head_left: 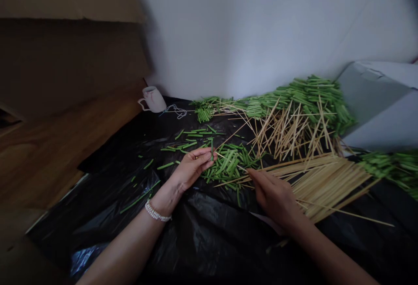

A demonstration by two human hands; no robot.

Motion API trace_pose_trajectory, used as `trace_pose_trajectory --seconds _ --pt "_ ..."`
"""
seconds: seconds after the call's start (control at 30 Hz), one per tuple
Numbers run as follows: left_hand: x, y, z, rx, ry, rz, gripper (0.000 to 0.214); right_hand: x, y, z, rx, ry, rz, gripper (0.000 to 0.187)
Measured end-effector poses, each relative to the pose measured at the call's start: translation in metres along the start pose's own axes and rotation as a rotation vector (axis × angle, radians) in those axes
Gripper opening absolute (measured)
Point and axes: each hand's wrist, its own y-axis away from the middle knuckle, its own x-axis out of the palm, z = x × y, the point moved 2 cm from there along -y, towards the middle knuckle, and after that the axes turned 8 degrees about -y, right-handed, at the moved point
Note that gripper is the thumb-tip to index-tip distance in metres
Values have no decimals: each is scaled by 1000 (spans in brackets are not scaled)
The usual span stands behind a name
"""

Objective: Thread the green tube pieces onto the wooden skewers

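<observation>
My left hand (197, 164), with a beaded bracelet (157, 212) at the wrist, pinches a short green stem piece (212, 149) upright between thumb and fingers. In my right hand (272, 191) is a thin wooden skewer (230, 161), its tip pointing left at the stem piece. Whether the tip has entered the stem I cannot tell. Beneath both hands lies a loose pile of cut green stems (225, 167). A thick bundle of bare skewers (336, 185) lies beside and behind my right hand.
Skewers threaded with green stems (313, 98) are heaped along the white wall. A mug (153, 99) stands at the back left by a tangled white string (178, 111). More stems (395, 167) lie at right, below a white box (382, 98). Black plastic sheeting (202, 241) covers the surface.
</observation>
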Motion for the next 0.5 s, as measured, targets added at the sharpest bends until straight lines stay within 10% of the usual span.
trace_pose_trajectory --seconds 0.5 --pt "1 0 1 -24 85 23 22 2 1 0 16 -2 27 36"
